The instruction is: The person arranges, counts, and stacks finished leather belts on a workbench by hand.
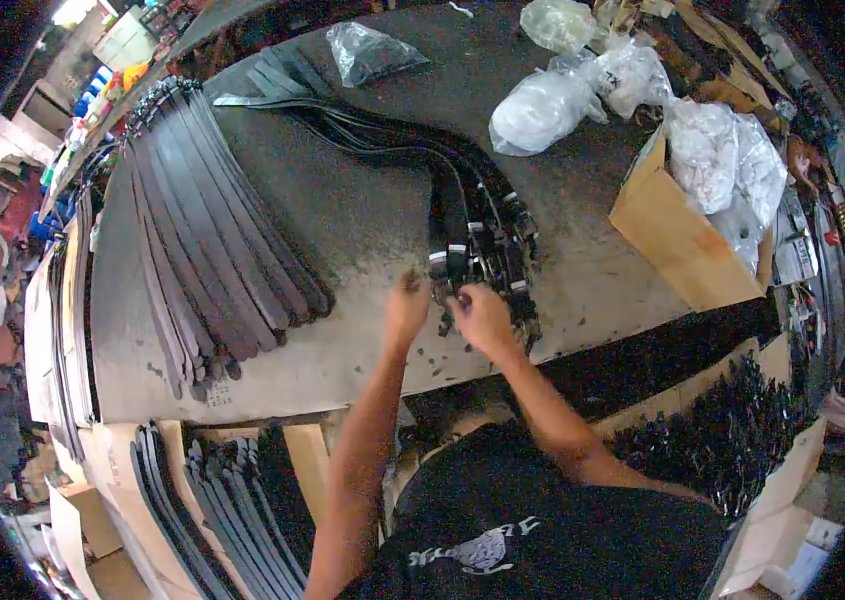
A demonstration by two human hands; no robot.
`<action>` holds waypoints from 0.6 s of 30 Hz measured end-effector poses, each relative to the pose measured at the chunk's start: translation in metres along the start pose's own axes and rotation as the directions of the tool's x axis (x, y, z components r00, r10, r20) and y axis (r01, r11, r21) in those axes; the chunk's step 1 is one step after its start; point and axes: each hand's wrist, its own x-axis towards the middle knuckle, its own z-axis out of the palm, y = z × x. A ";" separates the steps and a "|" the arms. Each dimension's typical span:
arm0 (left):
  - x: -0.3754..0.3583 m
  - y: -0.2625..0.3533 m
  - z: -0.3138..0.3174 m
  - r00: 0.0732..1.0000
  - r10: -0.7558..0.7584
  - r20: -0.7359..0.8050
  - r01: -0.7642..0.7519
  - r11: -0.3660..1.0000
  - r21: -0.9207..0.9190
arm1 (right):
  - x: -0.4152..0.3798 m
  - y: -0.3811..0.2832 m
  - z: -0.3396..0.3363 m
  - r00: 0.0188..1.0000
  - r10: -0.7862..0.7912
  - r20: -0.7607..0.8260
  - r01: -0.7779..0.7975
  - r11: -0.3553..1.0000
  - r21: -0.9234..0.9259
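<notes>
A bundle of black belts (398, 140) lies across the table, its buckle ends bunched in front of me. Just left of these ends, my left hand (409, 308) is closed, its fingertips together; what they hold, if anything, is too small to make out. My right hand (484, 320) is closed in a pinch at the end of the nearest belt (446, 220), beside its metal buckle. White or silvery bands show near several belt ends. To the left, a fan of dark belt straps (213, 220) is spread out, with no buckles visible at the near ends.
A cardboard box (688, 240) with plastic bags (708, 155) stands at the right of the table (363, 385). More bags (543, 110) and a clear bag (371, 55) lie farther back. Below the near edge are boxes of straps (243, 500) and small black parts (723, 430).
</notes>
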 end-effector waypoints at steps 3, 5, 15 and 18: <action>0.029 0.013 0.026 0.998 -0.064 -0.030 0.065 0.997 0.036 | -0.006 0.024 0.042 0.932 -0.212 -0.294 0.166 0.971 -0.174; 0.034 0.011 0.031 0.997 -0.080 0.021 0.080 0.997 -0.009 | -0.003 0.034 0.053 0.983 -0.032 -0.179 0.021 0.998 -0.059; -0.041 -0.054 -0.031 0.948 -0.311 0.066 0.307 0.838 -0.452 | -0.046 0.054 0.113 0.858 -0.197 0.474 -0.100 0.842 0.531; -0.072 -0.054 -0.052 0.941 -0.339 0.006 0.291 0.799 -0.527 | -0.043 0.016 0.081 0.866 -0.152 0.476 0.018 0.962 0.274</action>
